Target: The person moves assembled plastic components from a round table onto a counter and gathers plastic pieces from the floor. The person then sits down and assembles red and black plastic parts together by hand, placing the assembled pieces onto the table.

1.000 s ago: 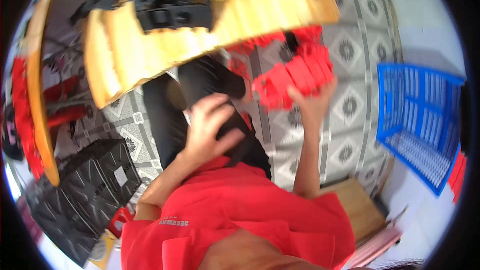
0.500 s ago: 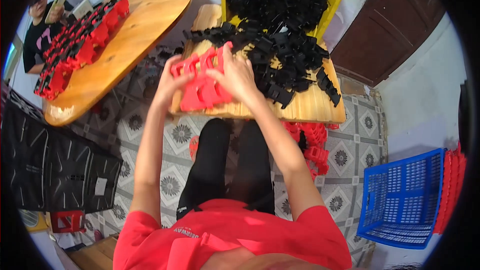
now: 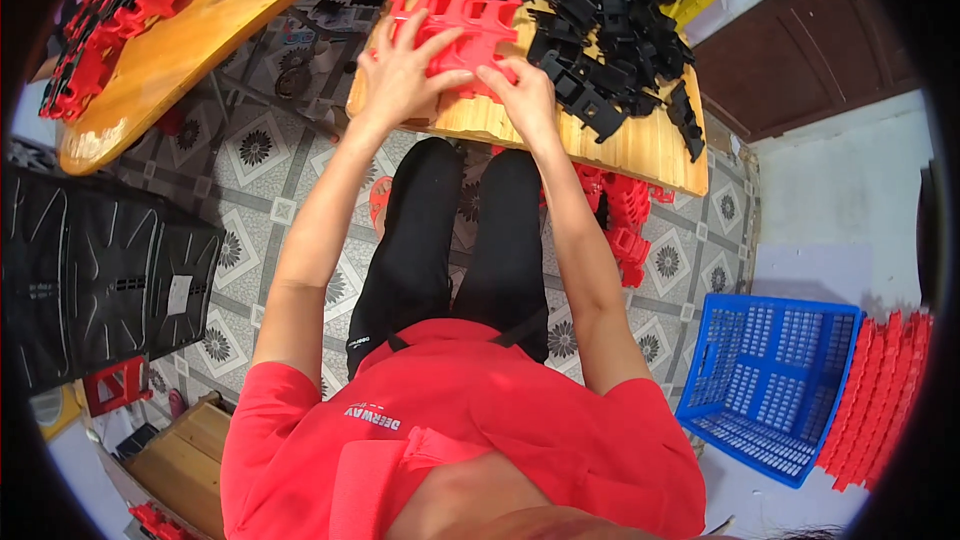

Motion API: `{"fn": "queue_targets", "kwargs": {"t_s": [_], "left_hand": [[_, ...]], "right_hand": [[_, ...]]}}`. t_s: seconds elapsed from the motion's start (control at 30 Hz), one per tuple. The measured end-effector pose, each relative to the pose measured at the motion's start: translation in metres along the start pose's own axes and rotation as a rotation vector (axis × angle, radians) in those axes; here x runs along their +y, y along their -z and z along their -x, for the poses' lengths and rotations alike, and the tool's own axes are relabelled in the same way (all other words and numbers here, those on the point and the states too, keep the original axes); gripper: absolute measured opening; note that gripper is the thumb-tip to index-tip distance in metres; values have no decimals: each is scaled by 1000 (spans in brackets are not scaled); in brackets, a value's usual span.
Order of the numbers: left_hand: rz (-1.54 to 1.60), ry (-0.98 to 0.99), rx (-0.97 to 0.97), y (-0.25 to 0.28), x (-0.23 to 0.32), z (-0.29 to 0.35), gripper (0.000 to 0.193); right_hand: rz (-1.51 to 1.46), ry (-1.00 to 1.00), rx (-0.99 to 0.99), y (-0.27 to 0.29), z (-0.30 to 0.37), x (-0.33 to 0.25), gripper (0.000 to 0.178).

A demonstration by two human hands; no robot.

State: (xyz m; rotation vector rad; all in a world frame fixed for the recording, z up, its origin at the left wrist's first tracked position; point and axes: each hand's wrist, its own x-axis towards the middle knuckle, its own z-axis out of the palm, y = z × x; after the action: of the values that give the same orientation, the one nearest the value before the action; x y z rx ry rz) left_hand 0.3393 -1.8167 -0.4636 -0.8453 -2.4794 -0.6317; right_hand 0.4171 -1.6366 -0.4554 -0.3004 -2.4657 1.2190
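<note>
A red moulded plastic part (image 3: pixel 470 37), with a row of square openings along its far edge, is at the near left of the wooden table (image 3: pixel 470 122). Across its left side lies my left hand (image 3: pixel 405 75), fingers spread apart over the red surface. My right hand (image 3: pixel 527 102) grips the part's near right corner, thumb on top and fingers curled at the edge. Black plastic pieces (image 3: pixel 610 50) are heaped just beyond and to the right of that hand. The underside of the red part is hidden.
Another wooden table (image 3: pixel 215 40) on the left carries rows of red and black parts (image 3: pixel 125 25). Red parts (image 3: pixel 628 225) sit below my table. A blue crate (image 3: pixel 770 380) stands at right beside stacked red strips (image 3: pixel 880 395); black bins (image 3: pixel 100 270) stand at left.
The red part has turned from a slant to nearly square with me, its row of openings now at the far side. My left fingers have spread over it. The view has shifted.
</note>
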Motion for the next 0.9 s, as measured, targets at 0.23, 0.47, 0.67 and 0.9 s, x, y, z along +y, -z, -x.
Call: {"fn": "queue_targets", "kwargs": {"t_s": [0.23,0.47,0.67,0.9], "left_hand": [[214,43,-161,9,-4,-10,66],[-60,-44,-161,12,16,-20,68],[1497,285,43,55,77,-10,92],[1894,651,82,60,78,71,83]], "right_hand": [[283,98,120,31,-1,-24,36],[489,342,374,77,-3,-34,26],[544,854,309,91,50,-67,20],[229,559,357,99,82,9,26]]}}
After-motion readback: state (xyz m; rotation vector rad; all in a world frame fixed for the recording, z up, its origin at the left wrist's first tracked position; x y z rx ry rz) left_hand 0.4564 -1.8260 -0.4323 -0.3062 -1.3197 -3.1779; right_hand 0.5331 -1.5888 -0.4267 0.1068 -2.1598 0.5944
